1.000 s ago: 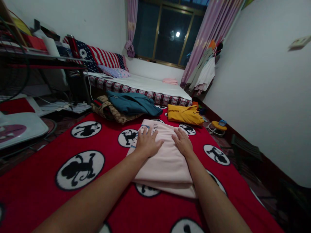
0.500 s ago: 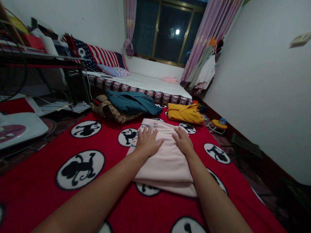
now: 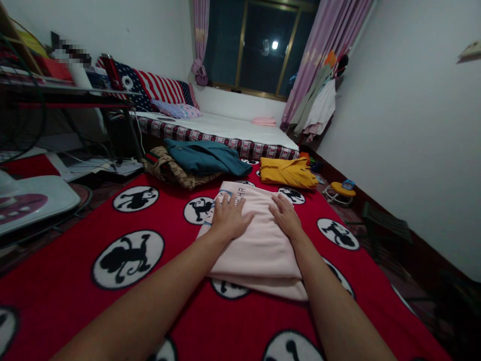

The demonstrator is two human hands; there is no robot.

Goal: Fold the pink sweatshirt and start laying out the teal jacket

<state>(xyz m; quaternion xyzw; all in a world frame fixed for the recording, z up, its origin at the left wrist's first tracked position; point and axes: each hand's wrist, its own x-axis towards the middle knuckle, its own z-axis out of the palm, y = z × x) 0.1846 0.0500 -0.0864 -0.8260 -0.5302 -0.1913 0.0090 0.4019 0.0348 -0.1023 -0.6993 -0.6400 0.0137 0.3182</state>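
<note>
A folded pale pink garment (image 3: pixel 259 255) with dark lettering near its far edge lies on a red blanket (image 3: pixel 180 316) patterned with black figures in white circles. My left hand (image 3: pixel 230 219) rests flat on the garment's left side, fingers spread beside the lettering. On its right side lies my right hand (image 3: pixel 286 216), also flat with the fingers stretched out. Both palms press on the cloth without gripping it. The garment's near edge shows two layers, the lower one sticking out a little.
Beyond the garment lie a teal garment (image 3: pixel 210 156) on a brown patterned cloth (image 3: pixel 171 168) and a folded yellow garment (image 3: pixel 287 172). A bed (image 3: pixel 225 123) stands under the window. A cluttered desk (image 3: pixel 108 103) is at left, a small yellow stool (image 3: pixel 341 189) at right.
Both hands stay flat on the pink garment in nearly the same place. The view has shifted slightly; nothing was picked up or let go.
</note>
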